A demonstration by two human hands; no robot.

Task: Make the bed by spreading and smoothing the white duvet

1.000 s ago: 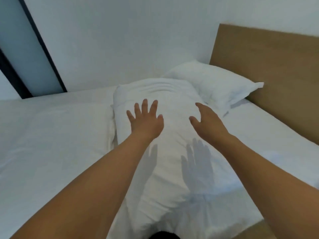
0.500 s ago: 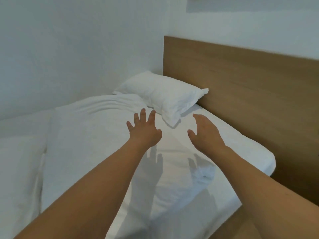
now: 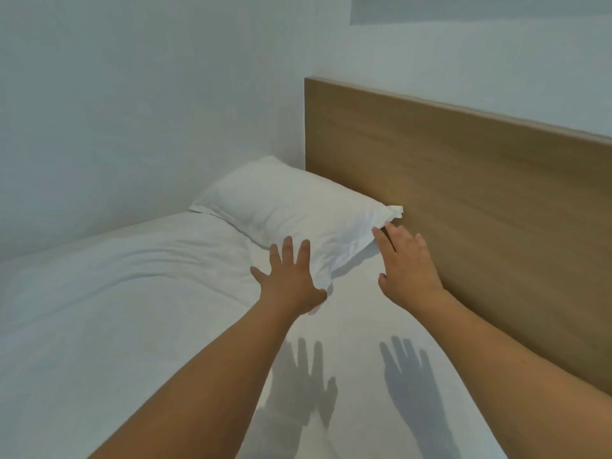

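Note:
The white duvet [image 3: 109, 313] lies over the left and middle of the bed, with soft wrinkles near its upper edge. A white pillow [image 3: 298, 213] rests at the head of the bed, against the wooden headboard [image 3: 463, 207]. My left hand [image 3: 291, 279] hovers with fingers spread at the pillow's near corner, in front of it. My right hand [image 3: 405, 266] is open too, its fingertips close to the pillow's right corner. Both hands hold nothing and cast shadows on the bare white sheet [image 3: 361, 332] below.
A pale wall [image 3: 132, 111] runs along the far side of the bed and meets the headboard in the corner. The bed's right edge drops off at the lower right beside the headboard.
The view has swung right toward the headboard. Both open hands have moved off the duvet and forward to the pillow's near corners.

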